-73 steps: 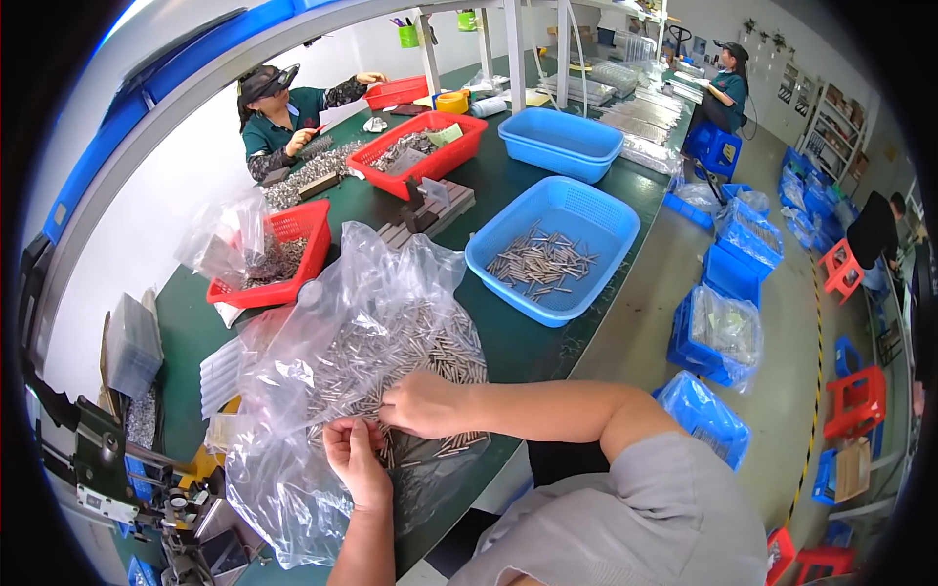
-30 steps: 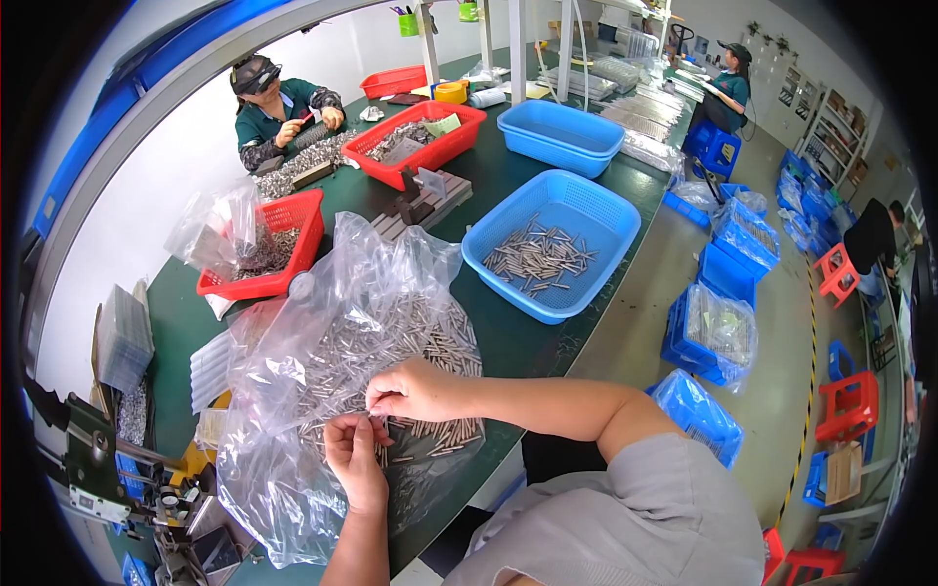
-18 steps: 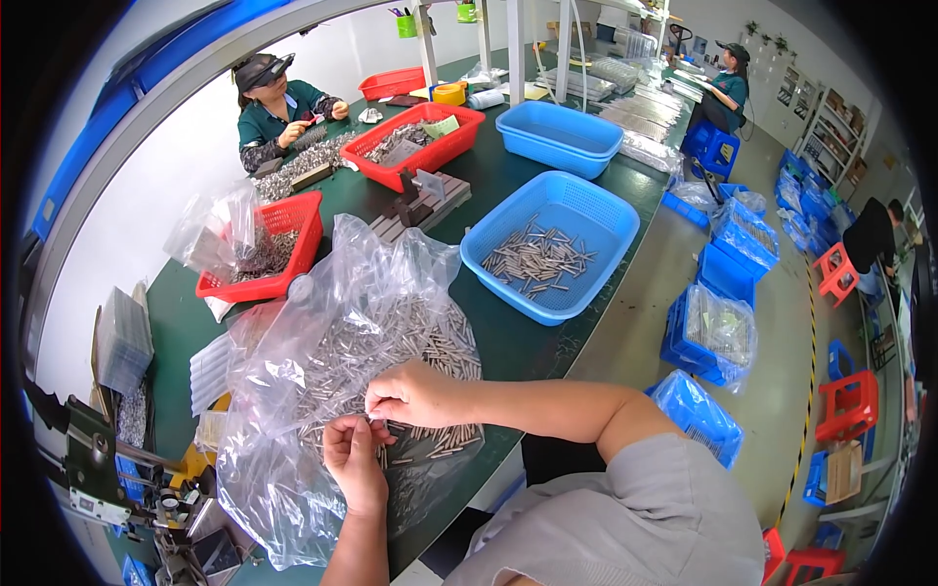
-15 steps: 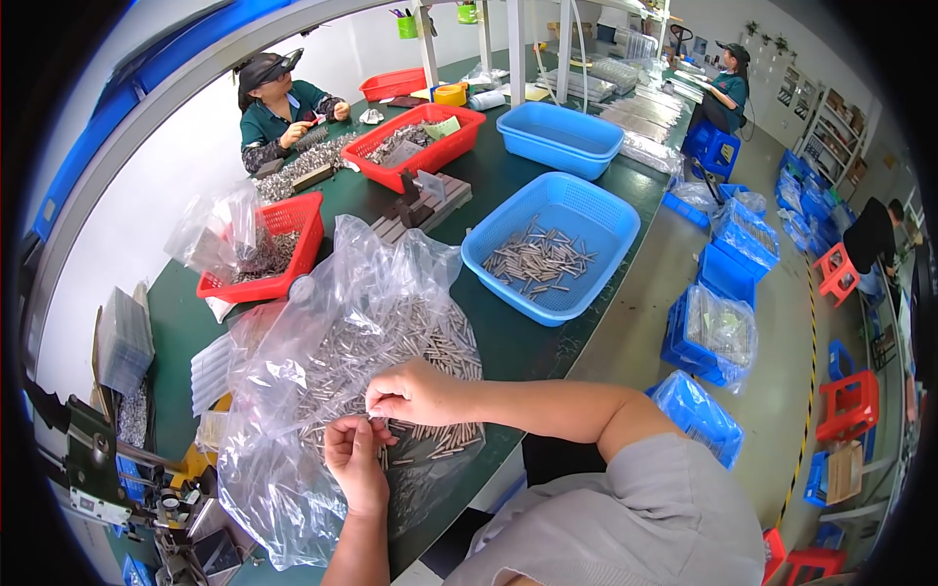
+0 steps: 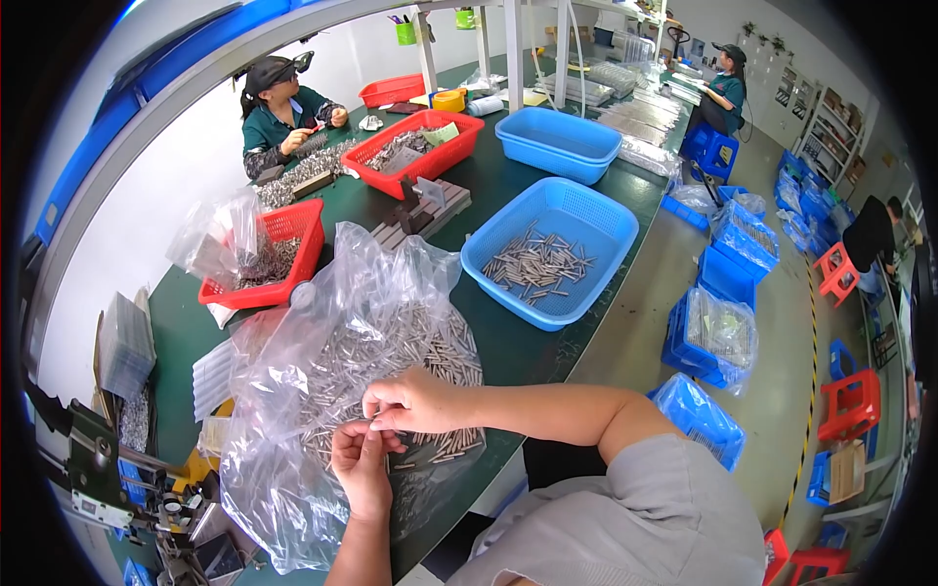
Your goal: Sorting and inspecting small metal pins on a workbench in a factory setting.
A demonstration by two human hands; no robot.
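Observation:
Over a heap of short metal pins [image 5: 430,342] on a clear plastic bag [image 5: 264,439], my two hands meet fingertip to fingertip. My left hand [image 5: 362,469] is closed, thumb against curled fingers. Coming in from the right, my right hand [image 5: 415,398] pinches at the same spot. A small grey sliver shows between the fingertips, apparently one of the pins; the fingers cover most of it. Beyond the heap, a blue basket [image 5: 611,210] holds a loose layer of similar pins.
Red baskets [image 5: 318,244] of metal parts stand at the far left, near a grooved metal block [image 5: 440,210]. Stacked blue basins [image 5: 557,137] sit farther back. A co-worker [image 5: 283,112] handles parts across the green table [image 5: 528,361]. Blue crates [image 5: 699,342] line the floor at right.
Both hands have shifted very slightly and the fingertips are pressed closer together. The view has tilted a little; the baskets and the heap look the same.

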